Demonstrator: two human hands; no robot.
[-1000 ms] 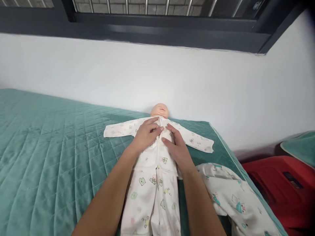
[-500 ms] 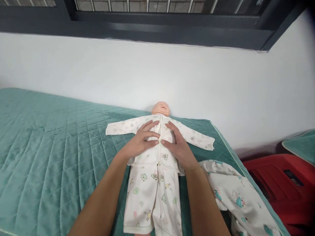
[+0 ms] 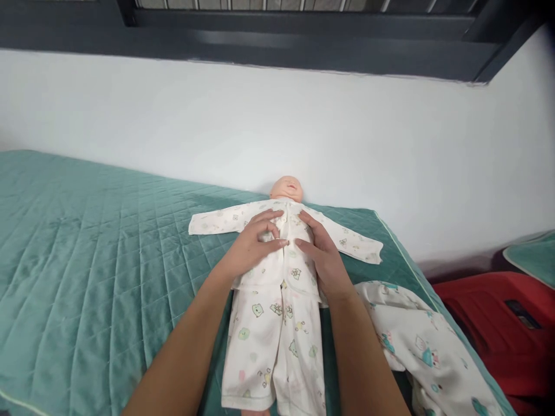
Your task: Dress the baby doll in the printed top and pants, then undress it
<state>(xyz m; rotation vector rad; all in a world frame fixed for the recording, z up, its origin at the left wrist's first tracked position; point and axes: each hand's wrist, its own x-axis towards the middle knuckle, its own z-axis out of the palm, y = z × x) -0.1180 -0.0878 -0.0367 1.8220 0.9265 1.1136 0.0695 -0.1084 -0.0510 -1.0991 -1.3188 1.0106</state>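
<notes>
A baby doll [image 3: 287, 188] lies on its back, head toward the wall, in a white patterned long-sleeved top [image 3: 299, 268] and matching trousers [image 3: 255, 335]. The sleeves stretch out to both sides. My left hand [image 3: 255, 245] rests on the left half of the chest, fingers apart, thumb near the front seam. On the other side of the seam, my right hand [image 3: 323, 251] touches the top with thumb and fingers spread. Neither hand visibly grips the fabric.
The doll lies on a green quilted cover [image 3: 108, 260]. A crumpled white patterned cloth [image 3: 429, 341] lies to its right. Beyond the right edge stands a red plastic object [image 3: 485, 323]. Behind is a white wall [image 3: 217, 121] under a dark window frame [image 3: 281, 43].
The view has shifted slightly. My left hand's fingers have bent a little on the chest, and the thumb lies closer to the seam. My right hand stays almost in place.
</notes>
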